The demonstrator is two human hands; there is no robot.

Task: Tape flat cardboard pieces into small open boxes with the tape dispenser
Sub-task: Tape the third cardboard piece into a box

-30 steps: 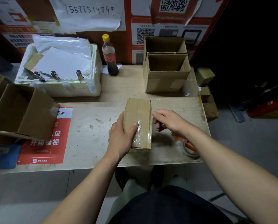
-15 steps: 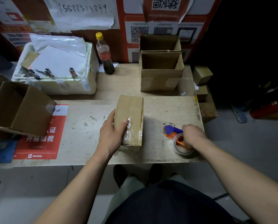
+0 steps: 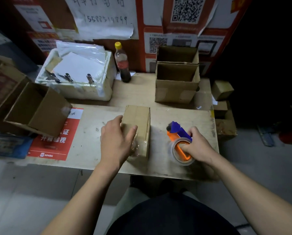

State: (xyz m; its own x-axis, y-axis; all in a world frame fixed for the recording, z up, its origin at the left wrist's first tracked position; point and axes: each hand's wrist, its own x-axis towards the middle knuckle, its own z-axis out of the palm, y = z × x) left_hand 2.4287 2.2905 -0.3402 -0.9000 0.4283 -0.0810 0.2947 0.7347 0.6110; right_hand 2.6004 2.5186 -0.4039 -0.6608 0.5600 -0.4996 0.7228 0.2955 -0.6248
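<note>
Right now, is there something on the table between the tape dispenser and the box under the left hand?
No, nothing visible. Only bare table separates the tape dispenser, gripped by the right hand, from the box the left hand holds.

Left hand (image 3: 117, 139) gripping a small cardboard box (image 3: 138, 126) (tape on its near end), right hand (image 3: 198, 146) holding the tape dispenser (image 3: 180, 143), wooden table (image 3: 94, 150)

At 12 o'clock from my left hand (image 3: 115, 138), the box (image 3: 138, 122) is matt brown cardboard with glossy, wrinkled clear tape on its near end. My right hand (image 3: 197, 146) grips the tape dispenser (image 3: 180, 139): smooth orange and blue plastic, glossy clear roll. The table (image 3: 91, 148) is scuffed, matt pale wood.
</note>
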